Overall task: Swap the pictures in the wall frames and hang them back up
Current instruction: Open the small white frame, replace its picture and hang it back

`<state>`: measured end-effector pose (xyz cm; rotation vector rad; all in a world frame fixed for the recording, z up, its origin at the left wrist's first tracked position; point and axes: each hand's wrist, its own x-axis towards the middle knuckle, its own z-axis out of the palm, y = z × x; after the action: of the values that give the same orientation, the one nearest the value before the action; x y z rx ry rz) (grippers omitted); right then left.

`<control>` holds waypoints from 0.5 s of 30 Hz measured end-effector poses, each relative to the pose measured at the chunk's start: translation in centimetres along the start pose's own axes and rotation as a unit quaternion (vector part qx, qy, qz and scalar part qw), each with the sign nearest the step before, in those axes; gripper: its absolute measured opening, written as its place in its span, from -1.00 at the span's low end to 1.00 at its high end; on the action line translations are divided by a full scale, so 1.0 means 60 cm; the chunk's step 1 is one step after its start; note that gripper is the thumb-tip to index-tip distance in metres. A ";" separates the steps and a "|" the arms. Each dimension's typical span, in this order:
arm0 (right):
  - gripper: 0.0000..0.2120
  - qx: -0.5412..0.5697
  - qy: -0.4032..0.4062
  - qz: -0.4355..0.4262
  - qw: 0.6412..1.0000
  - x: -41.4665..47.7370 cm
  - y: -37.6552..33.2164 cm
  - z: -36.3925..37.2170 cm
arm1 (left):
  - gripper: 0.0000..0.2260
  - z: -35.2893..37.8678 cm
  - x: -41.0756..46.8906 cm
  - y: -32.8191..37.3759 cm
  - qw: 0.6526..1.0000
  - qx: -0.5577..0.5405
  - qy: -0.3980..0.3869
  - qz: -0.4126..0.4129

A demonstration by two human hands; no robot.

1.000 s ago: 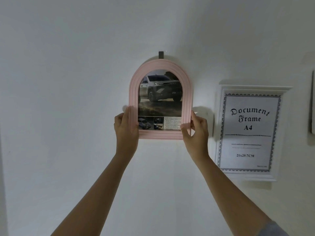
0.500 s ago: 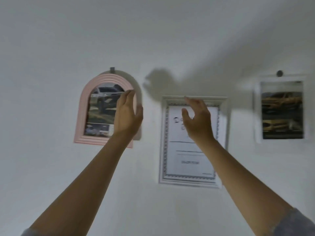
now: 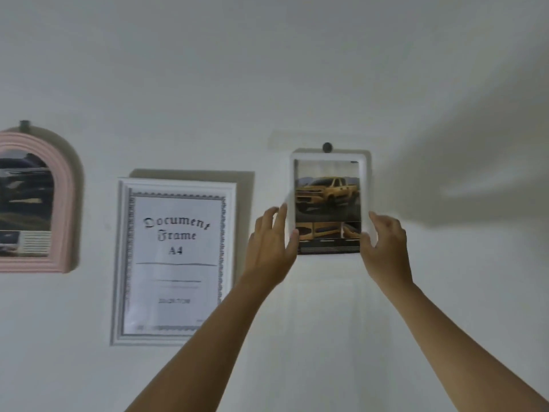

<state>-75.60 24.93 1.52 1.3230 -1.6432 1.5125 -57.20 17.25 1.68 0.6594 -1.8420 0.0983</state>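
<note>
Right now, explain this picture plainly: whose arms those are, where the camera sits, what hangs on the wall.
No machine: a person wears a camera on the head, so you see their own arms reaching up. On the white wall hang a pink arched frame, a document frame and a white frame showing a yellow truck, under a dark hook. The left hand and right hand flank the white frame's lower sides, fingers at its edges; whether they grip it is unclear.

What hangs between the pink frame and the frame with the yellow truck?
A document frame, lettered "Document Frame A4", between pink frame and truck frame; the head view shows it.
</note>
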 end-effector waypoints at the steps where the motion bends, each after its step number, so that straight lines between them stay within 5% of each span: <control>1: -0.58 -0.001 -0.007 0.017 1.000 0.001 0.019 0.000 | -0.51 0.021 -0.002 0.005 1.000 0.010 0.007 -0.010; 7: -0.63 0.087 -0.036 0.073 0.993 0.004 0.060 0.033 | -0.47 0.085 0.004 0.011 0.991 -0.070 0.011 -0.111; 15: -0.64 0.158 -0.023 0.101 0.982 -0.005 0.054 0.037 | -0.49 0.076 0.018 0.017 0.979 -0.138 0.004 -0.148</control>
<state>-77.88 22.57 -0.61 1.3933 -1.6576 1.9413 -61.78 16.01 1.18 0.7252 -1.6898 -0.3437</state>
